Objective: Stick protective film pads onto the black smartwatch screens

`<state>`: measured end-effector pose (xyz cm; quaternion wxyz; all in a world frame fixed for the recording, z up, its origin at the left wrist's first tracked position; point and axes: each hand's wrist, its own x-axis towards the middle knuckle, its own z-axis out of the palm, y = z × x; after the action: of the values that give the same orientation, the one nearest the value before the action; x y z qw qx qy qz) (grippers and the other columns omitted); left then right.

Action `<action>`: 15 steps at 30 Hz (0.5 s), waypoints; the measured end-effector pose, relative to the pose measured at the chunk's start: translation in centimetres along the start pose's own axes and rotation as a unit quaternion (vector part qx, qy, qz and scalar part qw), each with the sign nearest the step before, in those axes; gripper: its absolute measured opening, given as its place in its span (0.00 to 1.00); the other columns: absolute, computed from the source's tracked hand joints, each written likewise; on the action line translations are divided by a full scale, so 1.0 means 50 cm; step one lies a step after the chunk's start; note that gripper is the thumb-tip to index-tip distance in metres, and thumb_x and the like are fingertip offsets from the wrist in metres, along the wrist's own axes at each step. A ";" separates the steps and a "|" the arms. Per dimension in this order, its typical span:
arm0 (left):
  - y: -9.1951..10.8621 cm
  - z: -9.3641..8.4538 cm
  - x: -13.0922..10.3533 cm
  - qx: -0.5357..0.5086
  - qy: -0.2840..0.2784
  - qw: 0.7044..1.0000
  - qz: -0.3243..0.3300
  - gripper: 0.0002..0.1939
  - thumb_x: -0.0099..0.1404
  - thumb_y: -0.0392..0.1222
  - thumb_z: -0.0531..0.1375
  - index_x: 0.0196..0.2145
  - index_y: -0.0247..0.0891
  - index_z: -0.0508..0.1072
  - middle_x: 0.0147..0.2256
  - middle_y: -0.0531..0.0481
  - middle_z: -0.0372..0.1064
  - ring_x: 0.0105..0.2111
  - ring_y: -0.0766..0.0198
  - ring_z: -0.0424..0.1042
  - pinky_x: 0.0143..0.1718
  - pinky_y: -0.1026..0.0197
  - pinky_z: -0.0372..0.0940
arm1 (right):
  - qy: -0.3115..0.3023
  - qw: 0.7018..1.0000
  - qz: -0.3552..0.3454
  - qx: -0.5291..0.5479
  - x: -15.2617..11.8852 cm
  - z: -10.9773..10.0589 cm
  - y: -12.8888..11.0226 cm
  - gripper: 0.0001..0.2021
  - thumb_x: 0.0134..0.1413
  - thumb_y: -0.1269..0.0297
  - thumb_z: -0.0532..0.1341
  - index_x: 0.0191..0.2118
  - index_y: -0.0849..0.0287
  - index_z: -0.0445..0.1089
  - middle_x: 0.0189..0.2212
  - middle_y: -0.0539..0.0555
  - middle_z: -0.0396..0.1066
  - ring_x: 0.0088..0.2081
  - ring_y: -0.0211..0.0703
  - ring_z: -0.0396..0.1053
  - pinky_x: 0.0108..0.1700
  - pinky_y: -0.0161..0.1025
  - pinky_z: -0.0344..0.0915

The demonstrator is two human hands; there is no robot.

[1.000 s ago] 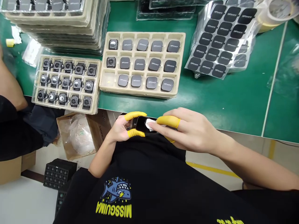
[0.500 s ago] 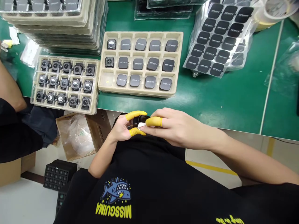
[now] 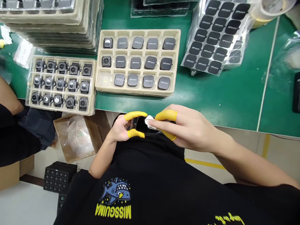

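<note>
A black smartwatch (image 3: 141,125), its glossy screen facing up, is pinched between the thumb and fingers of my left hand (image 3: 120,127), which wears yellow finger cots. Above the edge of the table, my right hand (image 3: 187,126) grips a small white wiping cloth (image 3: 150,121) and presses it against the right part of the screen. Yellow cots cover some of its fingers too. Part of the watch is hidden behind the cloth and the right fingers.
A beige tray (image 3: 138,93) holds watches, most with square dark films. Left of it lies a tray of watches (image 3: 92,107). Stacked trays (image 3: 90,37) stand behind. Sheets of square stickers (image 3: 207,51) and a tape roll (image 3: 274,9) are at right. A co-worker's arm (image 3: 9,97) is at left.
My right hand has moved slightly right and its fingers have lifted, uncovering more of the screen and the white cloth. The left hand keeps its hold on the watch.
</note>
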<state>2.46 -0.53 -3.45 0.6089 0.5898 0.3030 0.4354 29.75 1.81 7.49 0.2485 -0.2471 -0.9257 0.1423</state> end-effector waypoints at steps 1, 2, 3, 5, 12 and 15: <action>0.001 0.001 0.001 0.000 0.000 1.000 0.003 0.40 0.59 0.64 0.80 0.62 0.38 0.82 0.51 0.38 0.87 0.44 0.52 0.89 0.45 0.58 0.84 | 0.001 1.000 -0.012 -0.016 0.001 0.005 -0.002 0.24 0.74 0.78 0.60 0.69 0.54 0.70 0.42 0.57 0.82 0.37 0.48 0.70 0.36 0.45 0.67; 0.002 0.001 0.001 0.001 0.001 1.000 0.006 0.40 0.59 0.63 0.80 0.62 0.38 0.82 0.51 0.38 0.87 0.44 0.52 0.89 0.45 0.59 0.84 | 0.004 0.999 -0.023 -0.028 0.002 0.009 -0.003 0.23 0.74 0.78 0.60 0.69 0.56 0.70 0.42 0.58 0.82 0.38 0.49 0.71 0.36 0.45 0.67; 0.002 0.001 0.002 0.001 0.005 1.000 0.008 0.40 0.59 0.63 0.80 0.62 0.38 0.82 0.50 0.39 0.87 0.44 0.52 0.89 0.44 0.59 0.84 | 0.005 0.999 -0.031 -0.034 0.003 0.013 -0.004 0.23 0.74 0.78 0.60 0.69 0.58 0.69 0.42 0.58 0.82 0.39 0.49 0.72 0.36 0.45 0.67; 0.002 0.003 0.003 -0.001 0.010 1.000 0.017 0.40 0.59 0.62 0.80 0.62 0.38 0.83 0.49 0.40 0.87 0.43 0.53 0.89 0.42 0.62 0.83 | 0.003 0.998 -0.043 -0.034 0.005 0.019 -0.005 0.23 0.75 0.78 0.58 0.70 0.59 0.69 0.43 0.58 0.82 0.42 0.50 0.74 0.39 0.45 0.69; -0.014 0.010 0.007 0.017 0.006 0.998 0.064 0.38 0.61 0.60 0.80 0.62 0.40 0.83 0.44 0.44 0.88 0.37 0.59 0.87 0.36 0.66 0.79 | -0.038 0.995 -0.077 0.043 0.014 0.019 0.008 0.17 0.76 0.78 0.57 0.62 0.60 0.77 0.45 0.58 0.83 0.46 0.49 0.73 0.45 0.45 0.72; -0.013 0.004 0.004 0.013 0.018 0.997 0.068 0.39 0.60 0.63 0.80 0.62 0.40 0.83 0.49 0.41 0.88 0.41 0.57 0.88 0.41 0.65 0.81 | -0.102 0.989 -0.085 0.064 0.003 -0.007 0.022 0.15 0.76 0.76 0.57 0.57 0.59 0.78 0.43 0.57 0.81 0.42 0.48 0.70 0.42 0.44 0.70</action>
<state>2.82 -0.39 -4.05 0.5649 0.6086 0.2790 0.4824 30.25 2.85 7.42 0.1791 -0.1358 -0.9529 0.2038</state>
